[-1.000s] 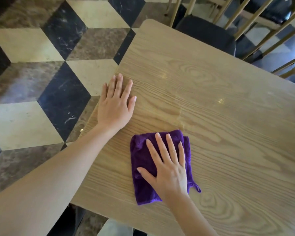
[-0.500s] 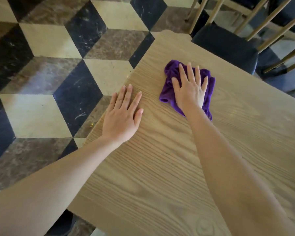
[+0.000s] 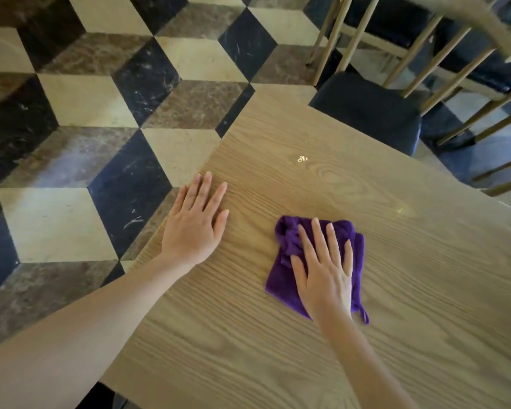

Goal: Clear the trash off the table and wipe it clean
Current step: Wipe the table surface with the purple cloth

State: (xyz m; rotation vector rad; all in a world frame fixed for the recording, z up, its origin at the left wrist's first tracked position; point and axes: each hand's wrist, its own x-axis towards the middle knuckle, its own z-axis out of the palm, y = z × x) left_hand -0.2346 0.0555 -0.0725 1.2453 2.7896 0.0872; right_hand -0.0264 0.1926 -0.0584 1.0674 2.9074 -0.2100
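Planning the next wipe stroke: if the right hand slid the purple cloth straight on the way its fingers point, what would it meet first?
The right hand on the purple cloth points up the wooden table. Bare tabletop lies ahead, with small shiny wet-looking spots, then likely the far edge by the dark chair seat.

One purple cloth [image 3: 283, 278] and two hands lie on one table [image 3: 425, 276]; one dark-seated chair [image 3: 366, 113] stands beside the table.

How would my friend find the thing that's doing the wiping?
Look at the big wooden table that fills the lower right of the view. Near its middle, the right hand presses flat on a purple cloth. It is the only soft, brightly coloured thing there; the left hand rests on bare wood.
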